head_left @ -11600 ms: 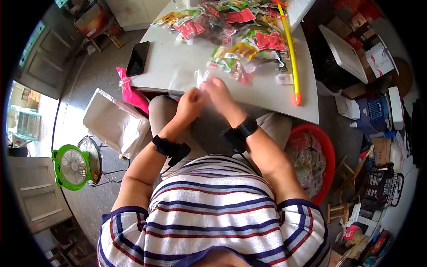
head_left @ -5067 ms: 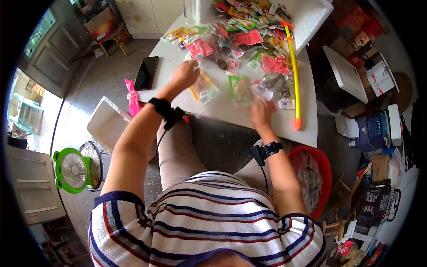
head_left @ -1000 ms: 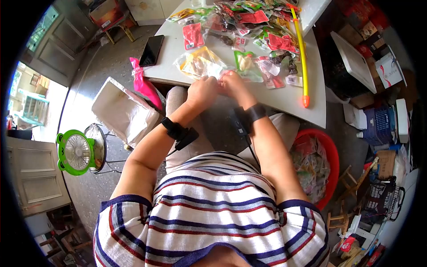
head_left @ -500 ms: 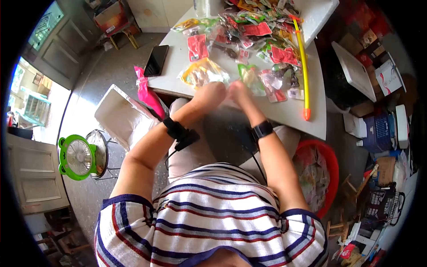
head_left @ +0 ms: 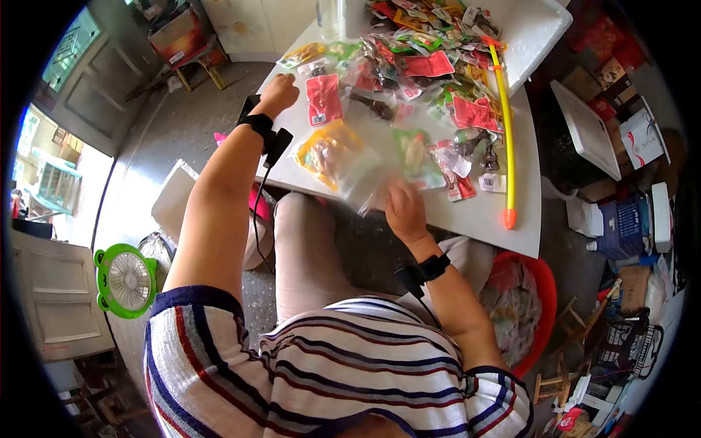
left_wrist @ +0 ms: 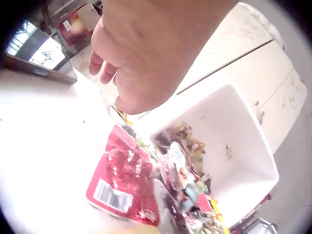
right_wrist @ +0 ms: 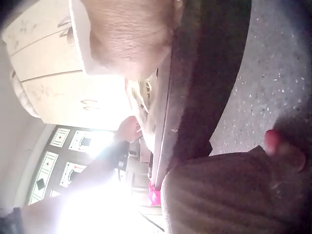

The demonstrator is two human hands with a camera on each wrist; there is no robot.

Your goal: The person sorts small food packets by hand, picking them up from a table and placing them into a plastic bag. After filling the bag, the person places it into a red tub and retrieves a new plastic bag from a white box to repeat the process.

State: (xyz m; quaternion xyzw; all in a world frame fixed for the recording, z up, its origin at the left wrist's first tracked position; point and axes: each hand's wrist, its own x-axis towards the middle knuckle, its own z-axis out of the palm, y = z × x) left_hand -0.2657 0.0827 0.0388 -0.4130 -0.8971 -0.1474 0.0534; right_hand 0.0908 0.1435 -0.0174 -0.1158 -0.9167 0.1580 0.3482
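Observation:
The left hand (head_left: 280, 93) is over the table's left edge, beside a red packet (head_left: 324, 100), fingers loosely bent with nothing visible in them. In the left wrist view the left hand (left_wrist: 146, 53) hangs above the red packet (left_wrist: 122, 180). At the front edge the right hand (head_left: 406, 212) pinches the blurred side of a clear bag (head_left: 361, 179). A yellow-edged packet (head_left: 328, 155) lies by that bag; a green-edged packet (head_left: 416, 157) lies beyond the right hand. The right hand's fingers are mostly hidden in the right wrist view.
Many packets (head_left: 431, 66) are heaped at the back before a white foam box (head_left: 537, 44). A yellow tube (head_left: 505, 131) lies along the right. A red tub (head_left: 540, 306) with clear wrappers stands below the table; a green fan (head_left: 125, 281) stands at left.
The left hand has moved away from the right hand, forward and left to the table's left edge. The right hand has drawn back slightly towards the body, and the clear bag has shifted with it.

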